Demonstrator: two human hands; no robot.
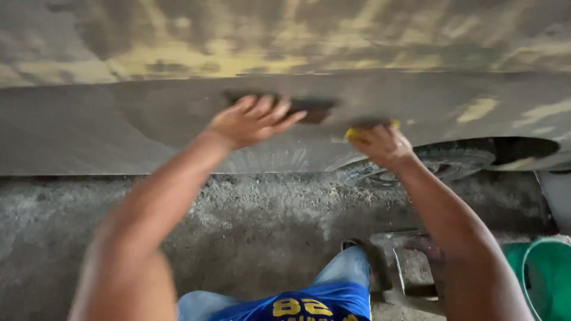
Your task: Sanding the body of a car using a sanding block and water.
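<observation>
Grey, sanded car panel (119, 131) takes the left hand (253, 122), arm stretched forward, fingers spread flat over a dark sanding block (312, 109) pressed against it, while just beside it the right hand (383, 144) has its grip closed around a yellow sponge (355, 132).

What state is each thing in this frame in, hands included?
left hand: fingers spread, pressed flat on a dark sanding block
dark sanding block: held against the car panel, motion-blurred
right hand: closed on a yellow pad
yellow pad: pressed to the panel, mostly hidden
car body panel: dull grey, sanded, yellow patches above
wheel: partly visible under the arch
green bucket: upright, contents not visible
</observation>
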